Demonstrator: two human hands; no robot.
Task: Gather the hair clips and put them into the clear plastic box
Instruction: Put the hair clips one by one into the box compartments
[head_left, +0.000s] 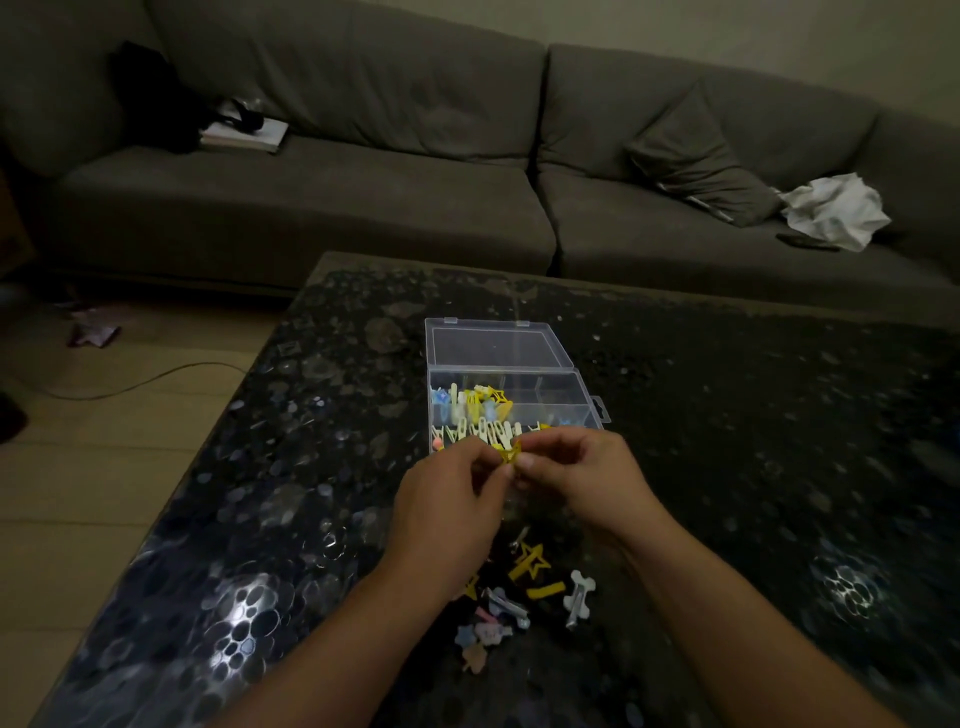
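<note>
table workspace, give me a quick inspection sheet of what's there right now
surface: dark patterned glossy table, reflections on it
job's things: clear box open, lid laid back, clips in the left part; loose clips on the table nearer the person
clutter: nothing seen on the table besides these
grippers: left hand and right hand pinch one yellow clip at the box's near edge
cables: cord on the floor, left
surroundings: sofa with cushion, white cloth, book

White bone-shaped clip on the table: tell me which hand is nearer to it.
Right. The right hand is up beyond the white bone-shaped clip, almost straight above it in the picture; the left hand sits farther off to its left. Both pinch a yellow clip.
</note>
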